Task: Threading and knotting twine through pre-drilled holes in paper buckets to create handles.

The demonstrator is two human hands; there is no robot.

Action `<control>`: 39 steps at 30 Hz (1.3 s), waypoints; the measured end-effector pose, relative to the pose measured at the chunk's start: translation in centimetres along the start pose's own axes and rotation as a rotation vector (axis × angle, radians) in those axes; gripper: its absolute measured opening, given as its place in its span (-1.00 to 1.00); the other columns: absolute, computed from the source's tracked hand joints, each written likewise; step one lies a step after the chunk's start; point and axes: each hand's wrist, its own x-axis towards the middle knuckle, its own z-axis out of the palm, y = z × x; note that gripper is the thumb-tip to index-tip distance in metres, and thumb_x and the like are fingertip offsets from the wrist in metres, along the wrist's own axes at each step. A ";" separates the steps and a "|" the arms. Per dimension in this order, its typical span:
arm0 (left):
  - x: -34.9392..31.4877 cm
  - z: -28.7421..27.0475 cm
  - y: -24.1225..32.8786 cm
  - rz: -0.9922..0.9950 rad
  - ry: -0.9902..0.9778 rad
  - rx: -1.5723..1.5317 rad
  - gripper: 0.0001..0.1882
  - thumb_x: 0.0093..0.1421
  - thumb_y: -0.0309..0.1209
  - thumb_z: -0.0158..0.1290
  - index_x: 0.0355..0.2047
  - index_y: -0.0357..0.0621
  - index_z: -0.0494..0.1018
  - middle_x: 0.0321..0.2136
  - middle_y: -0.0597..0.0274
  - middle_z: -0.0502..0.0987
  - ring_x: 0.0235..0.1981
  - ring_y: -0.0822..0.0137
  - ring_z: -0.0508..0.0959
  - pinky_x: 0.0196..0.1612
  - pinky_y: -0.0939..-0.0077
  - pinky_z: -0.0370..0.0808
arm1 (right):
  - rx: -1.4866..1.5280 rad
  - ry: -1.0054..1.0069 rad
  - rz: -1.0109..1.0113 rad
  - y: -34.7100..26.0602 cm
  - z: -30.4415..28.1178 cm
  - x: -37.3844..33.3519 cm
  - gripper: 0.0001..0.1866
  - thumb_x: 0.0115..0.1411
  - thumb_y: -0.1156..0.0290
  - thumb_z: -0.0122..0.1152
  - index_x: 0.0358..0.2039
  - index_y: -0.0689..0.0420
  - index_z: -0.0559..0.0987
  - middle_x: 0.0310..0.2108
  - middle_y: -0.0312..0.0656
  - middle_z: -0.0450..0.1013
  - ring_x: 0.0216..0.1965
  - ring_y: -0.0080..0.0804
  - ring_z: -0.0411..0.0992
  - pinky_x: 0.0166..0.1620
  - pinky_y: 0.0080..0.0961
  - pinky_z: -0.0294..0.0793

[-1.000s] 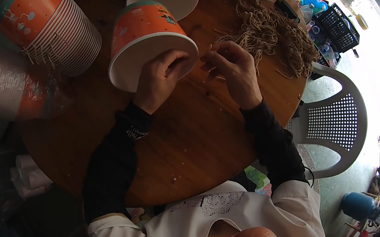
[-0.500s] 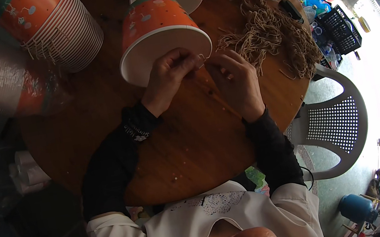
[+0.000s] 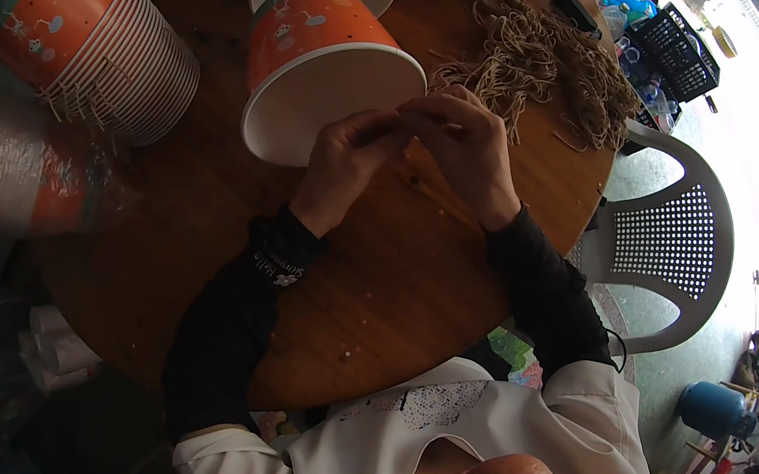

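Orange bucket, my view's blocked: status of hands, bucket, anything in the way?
Left hand, right hand: pinching close together, anything held hidden. Orange bucket: open end facing them. Nothing visibly blocking; tan cord pile at right.

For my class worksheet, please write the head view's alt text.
A person's left hand and right hand are close together by an orange tub on a round wooden table. Tangled tan cords lie to the right, nested tubs to the left.
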 end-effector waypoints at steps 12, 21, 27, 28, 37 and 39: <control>0.2 0.2 -0.2 0.001 0.145 -0.039 -0.80 0.28 -0.45 0.05 -0.12 -0.25 0.49 -0.23 0.33 0.54 -0.21 0.58 0.49 -0.10 0.65 0.42 | -0.081 -0.004 0.050 -0.1 -0.1 -0.2 -0.85 0.13 0.43 0.25 -0.32 0.22 0.61 -0.37 -0.16 0.48 -0.42 -0.33 0.50 -0.34 -0.45 0.47; 0.2 0.5 -1.0 0.294 0.231 0.345 -0.87 0.23 -0.56 0.10 -0.20 -0.23 0.51 -0.31 0.30 0.56 -0.26 0.51 0.54 -0.23 0.60 0.49 | -0.098 -0.007 0.015 -0.3 0.1 -0.3 -0.86 0.11 0.45 0.23 -0.32 0.22 0.58 -0.39 -0.12 0.44 -0.44 -0.27 0.49 -0.36 -0.41 0.47; 0.0 0.5 -0.3 0.589 0.244 0.726 -0.83 0.16 -0.59 0.13 -0.22 -0.18 0.52 -0.37 0.20 0.53 -0.32 0.33 0.58 -0.32 0.52 0.52 | -0.105 -0.003 0.005 0.2 0.2 -0.3 -0.84 0.14 0.42 0.20 -0.31 0.23 0.58 -0.39 -0.13 0.45 -0.47 -0.29 0.48 -0.38 -0.44 0.47; 0.0 0.4 -0.4 0.616 0.250 0.750 -0.83 0.15 -0.58 0.14 -0.23 -0.17 0.51 -0.38 0.20 0.51 -0.34 0.31 0.57 -0.35 0.49 0.55 | -0.034 -0.020 0.049 0.2 0.2 -0.3 -0.83 0.15 0.41 0.21 -0.31 0.25 0.57 -0.39 -0.13 0.48 -0.47 -0.33 0.49 -0.38 -0.45 0.48; -0.1 -0.4 0.0 0.310 0.148 0.423 -0.91 0.22 -0.51 0.02 -0.27 -0.21 0.47 -0.35 0.34 0.50 -0.32 0.49 0.49 -0.22 0.66 0.39 | 0.120 -0.158 0.237 -0.4 -0.5 -0.3 -0.87 0.18 0.49 0.19 -0.25 0.23 0.57 -0.36 -0.32 0.53 -0.30 -0.64 0.48 -0.25 -0.60 0.50; -0.1 -0.4 -0.1 0.228 0.108 0.257 -0.91 0.22 -0.49 0.03 -0.28 -0.20 0.47 -0.36 0.35 0.50 -0.30 0.51 0.50 -0.22 0.61 0.42 | 0.118 -0.151 0.206 -0.2 -0.5 -0.3 -0.86 0.18 0.50 0.19 -0.25 0.24 0.56 -0.36 -0.31 0.54 -0.30 -0.64 0.48 -0.25 -0.60 0.51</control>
